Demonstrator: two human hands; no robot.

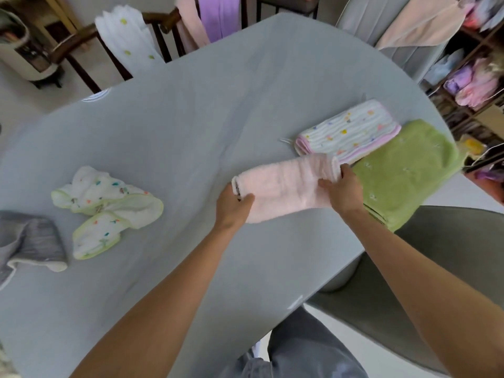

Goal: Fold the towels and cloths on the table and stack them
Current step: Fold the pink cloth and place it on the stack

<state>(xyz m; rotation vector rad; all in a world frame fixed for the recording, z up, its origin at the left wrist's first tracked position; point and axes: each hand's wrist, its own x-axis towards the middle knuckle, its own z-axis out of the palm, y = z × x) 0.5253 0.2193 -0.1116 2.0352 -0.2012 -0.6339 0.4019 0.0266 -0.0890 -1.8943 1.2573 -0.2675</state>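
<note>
I'm seeing left hand [235, 203] pinching near-left end of pink towel [283, 186], right hand [344, 188] gripping its far-right end. Towel lying folded on grey table [191, 118], touching green towel [403, 173], beside spotted cloth [349, 130].

Both bare forearms are stretched forward and converge. The left hand [234, 204] is curled, thumb on top, in a pinching grip. The right hand [342, 190] is likewise closed, fingers bent over, thumb pointed inward toward the left.
</note>
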